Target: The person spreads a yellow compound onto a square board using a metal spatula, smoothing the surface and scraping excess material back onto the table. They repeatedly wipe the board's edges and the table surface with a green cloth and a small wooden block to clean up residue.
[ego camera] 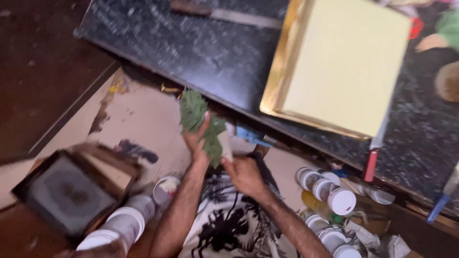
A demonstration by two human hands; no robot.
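At frame centre, just below the dark slab's (201, 52) edge, both hands — left hand (197, 141), right hand (245, 174) — have fingers closed around a green leafy sprig (201, 122), seemingly being shaped — gentle, steady pulling seems called for.

A: Containers? White-lidded round jars (334, 196) clustered lower right, one with a yellow body.
B: More white tubs (119, 227) lower left, beside a dark open box (71, 191).

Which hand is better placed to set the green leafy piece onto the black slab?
Probably left: the left hand already has its grip on the green leafy piece nearest the black slab; the right hand only steadies its lower edge.
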